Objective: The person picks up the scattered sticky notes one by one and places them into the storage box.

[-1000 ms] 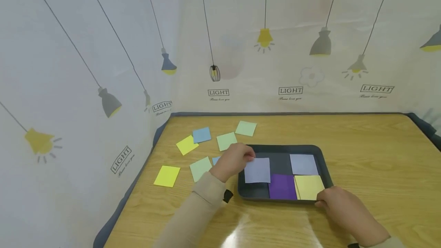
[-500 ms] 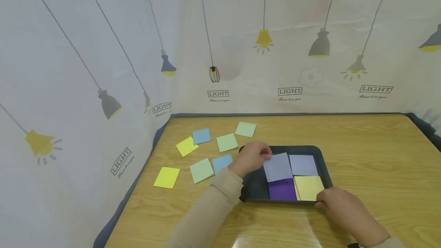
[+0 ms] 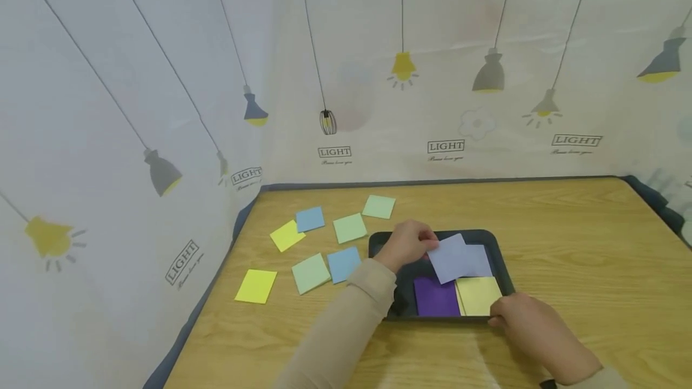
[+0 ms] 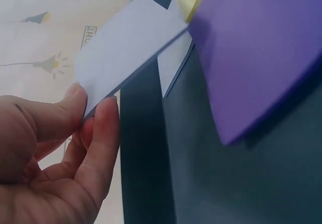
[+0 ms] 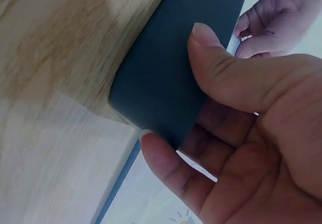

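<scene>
My left hand (image 3: 408,244) pinches a lavender sticky note pad (image 3: 447,259) by its left corner, thumb against fingers. The left wrist view shows this pad (image 4: 128,45) tilted above the dark tray (image 4: 146,168). In the head view it overlaps a second lavender pad (image 3: 479,260) at the tray's far right. A purple pad (image 3: 437,297) and a pale yellow pad (image 3: 479,296) lie side by side along the near edge of the tray (image 3: 501,257). My right hand (image 3: 540,332) grips the tray's near right corner, its thumb on the wall in the right wrist view.
Left of the tray, several loose pads lie on the wooden table (image 3: 584,245): green (image 3: 311,274), blue (image 3: 344,264) and bright yellow (image 3: 256,286) ones among them. A curtain printed with lamps (image 3: 378,155) borders the table's back and left side.
My left hand has carried the lavender pad rightward across the tray, turning it so that it now overlaps the other lavender pad. My right hand keeps its grip on the tray corner.
</scene>
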Tool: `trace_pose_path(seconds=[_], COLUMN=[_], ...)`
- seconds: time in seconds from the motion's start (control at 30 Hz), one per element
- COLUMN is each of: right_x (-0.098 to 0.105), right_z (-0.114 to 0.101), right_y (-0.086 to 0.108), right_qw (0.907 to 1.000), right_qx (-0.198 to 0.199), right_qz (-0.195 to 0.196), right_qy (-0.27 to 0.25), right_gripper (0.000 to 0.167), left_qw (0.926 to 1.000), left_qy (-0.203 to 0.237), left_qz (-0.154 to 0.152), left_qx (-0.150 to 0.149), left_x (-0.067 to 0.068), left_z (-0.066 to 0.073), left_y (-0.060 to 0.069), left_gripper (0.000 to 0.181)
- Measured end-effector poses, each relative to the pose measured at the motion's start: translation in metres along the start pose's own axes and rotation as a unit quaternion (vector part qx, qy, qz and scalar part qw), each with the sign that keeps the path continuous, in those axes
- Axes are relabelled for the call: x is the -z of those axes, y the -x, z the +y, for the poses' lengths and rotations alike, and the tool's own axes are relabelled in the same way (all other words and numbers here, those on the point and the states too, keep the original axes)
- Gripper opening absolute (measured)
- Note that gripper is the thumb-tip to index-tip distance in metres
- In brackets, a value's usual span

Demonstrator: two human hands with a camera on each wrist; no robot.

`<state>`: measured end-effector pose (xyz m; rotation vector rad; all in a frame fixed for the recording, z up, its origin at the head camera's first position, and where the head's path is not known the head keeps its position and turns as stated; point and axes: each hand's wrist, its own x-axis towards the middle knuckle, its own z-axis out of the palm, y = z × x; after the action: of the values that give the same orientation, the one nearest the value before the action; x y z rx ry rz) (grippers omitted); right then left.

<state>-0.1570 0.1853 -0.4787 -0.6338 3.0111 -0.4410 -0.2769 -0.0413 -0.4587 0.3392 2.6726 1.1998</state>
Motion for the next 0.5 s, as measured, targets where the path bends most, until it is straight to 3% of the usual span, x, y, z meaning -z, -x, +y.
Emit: trace_pose_path(seconds=[0.27,0.5], right_x=[-0.003,-0.003], right_z=[0.001,0.002], right_y=[-0.002,0.000], right_qw=[1.0000,1.0000], right_qx=[-0.006,-0.003], right_qz=[-0.001,0.001], right_qy=[0.007,0.004], right_gripper=[0.018,0.019], left_qw=[0.9994,0.9994], left_qy=[0.001,-0.009], left_qz=[0.014,0.019], left_qx=[0.032,0.026], left_x=[-0.016,-0.022], left_z=[0.003,0.005], left_y=[-0.015,-0.022], left_gripper=[0.009,0.010])
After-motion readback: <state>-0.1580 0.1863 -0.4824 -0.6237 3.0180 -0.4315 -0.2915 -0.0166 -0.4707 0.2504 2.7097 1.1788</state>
